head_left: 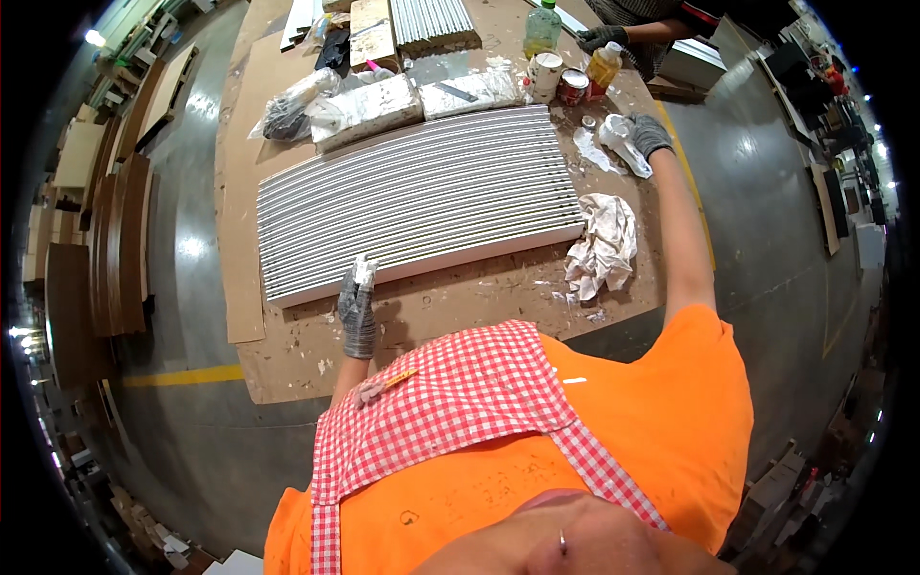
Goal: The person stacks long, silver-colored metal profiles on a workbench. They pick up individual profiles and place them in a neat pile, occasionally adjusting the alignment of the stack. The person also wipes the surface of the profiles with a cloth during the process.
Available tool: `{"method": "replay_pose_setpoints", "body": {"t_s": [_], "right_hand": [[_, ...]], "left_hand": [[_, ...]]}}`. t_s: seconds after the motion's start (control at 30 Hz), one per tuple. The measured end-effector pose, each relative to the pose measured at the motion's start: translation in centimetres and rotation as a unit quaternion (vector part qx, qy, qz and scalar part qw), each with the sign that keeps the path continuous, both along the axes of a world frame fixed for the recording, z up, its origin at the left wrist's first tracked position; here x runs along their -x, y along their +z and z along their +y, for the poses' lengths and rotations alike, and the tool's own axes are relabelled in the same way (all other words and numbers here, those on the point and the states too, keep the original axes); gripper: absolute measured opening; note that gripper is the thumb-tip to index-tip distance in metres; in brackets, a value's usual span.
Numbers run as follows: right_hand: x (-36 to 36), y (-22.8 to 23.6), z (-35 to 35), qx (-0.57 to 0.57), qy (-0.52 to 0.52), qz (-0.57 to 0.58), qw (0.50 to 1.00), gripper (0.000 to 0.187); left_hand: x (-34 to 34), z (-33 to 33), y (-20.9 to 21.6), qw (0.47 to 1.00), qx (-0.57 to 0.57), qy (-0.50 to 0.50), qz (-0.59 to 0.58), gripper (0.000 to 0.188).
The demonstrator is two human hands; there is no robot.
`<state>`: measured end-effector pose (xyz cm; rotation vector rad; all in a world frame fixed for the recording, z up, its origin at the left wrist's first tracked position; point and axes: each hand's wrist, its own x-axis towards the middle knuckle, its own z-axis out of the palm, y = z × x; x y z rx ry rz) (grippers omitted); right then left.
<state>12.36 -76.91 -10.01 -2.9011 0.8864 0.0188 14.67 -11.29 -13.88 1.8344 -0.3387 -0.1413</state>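
Head view, examined from my remote station: a stack of narrow white slats (419, 206) lies side by side at the middle of a brown-covered table (297, 369), its edges lined up in close rows. I find the left hand (357, 316), in a grey knit glove, at the near edge of the stack, left of its middle. White matter (364, 271) shows at its fingertips; I cannot tell whether this is grasped or a coating. The right hand (652, 136), likewise gloved, reaches far right and touches a crumpled white item (625, 146); its finger closure is hidden, so I cannot confirm a grasp. Beside that item I record a white smear (596, 151); nearer, a crumpled cloth (604, 246) lies at the stack's right end. Beyond the stack sit two white-stained blocks (366, 110), the right one bearing a flat grey tool (456, 91). Far right stand a red can (573, 87) and an amber bottle (604, 69), near a co-worker's gloved hand (602, 37).
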Motion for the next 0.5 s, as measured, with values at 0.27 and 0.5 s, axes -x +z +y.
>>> {"method": "replay_pose_setpoints", "body": {"t_s": [0.27, 0.5], "right_hand": [[-1.8, 1.0, 0.6, 0.053, 0.013, 0.003, 0.998, 0.037], [2.5, 1.3, 2.9, 0.042, 0.069, -0.125, 0.989, 0.040]], "left_hand": [[-0.4, 1.5, -2.4, 0.995, 0.059, 0.003, 0.078, 0.042], [-0.5, 0.6, -0.1, 0.997, 0.049, 0.028, 0.056, 0.043]]}}
